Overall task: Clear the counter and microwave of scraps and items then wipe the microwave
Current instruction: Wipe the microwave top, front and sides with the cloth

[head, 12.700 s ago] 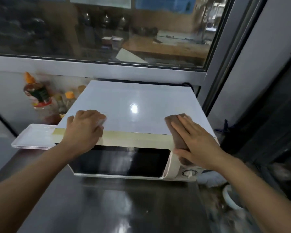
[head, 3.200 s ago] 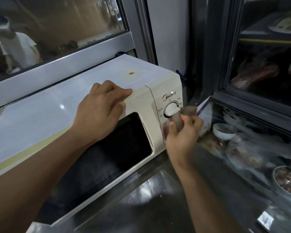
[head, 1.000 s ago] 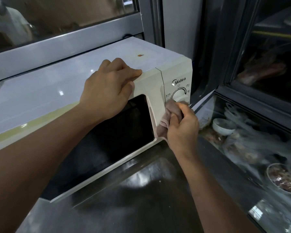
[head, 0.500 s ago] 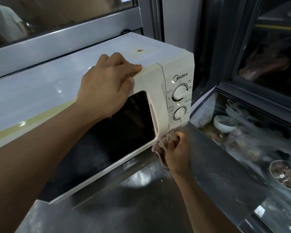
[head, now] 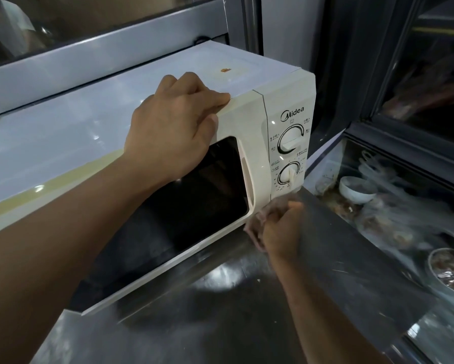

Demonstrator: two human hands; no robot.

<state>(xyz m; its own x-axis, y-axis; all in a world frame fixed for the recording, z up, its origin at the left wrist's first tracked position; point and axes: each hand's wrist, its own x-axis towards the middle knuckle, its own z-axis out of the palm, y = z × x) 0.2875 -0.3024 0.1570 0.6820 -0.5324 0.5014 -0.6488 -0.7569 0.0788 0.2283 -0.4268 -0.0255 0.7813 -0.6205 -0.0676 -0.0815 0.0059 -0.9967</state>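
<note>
Wiping the lower front corner of the Midea microwave [head: 260,153]

Your left hand [head: 173,127] curls over the top front edge above the door, bracing the microwave where it sits on the steel counter [head: 220,311]. Your right hand [head: 281,232], blurred, bunches a pinkish cloth [head: 254,229] at the bottom corner under the timer dial [head: 289,176]. Press the cloth flat rather than wadded, run it along the bottom lip and around both dials, and hold the brace firm. An orange speck [head: 226,70] on the top looks worth a pass too.
</note>
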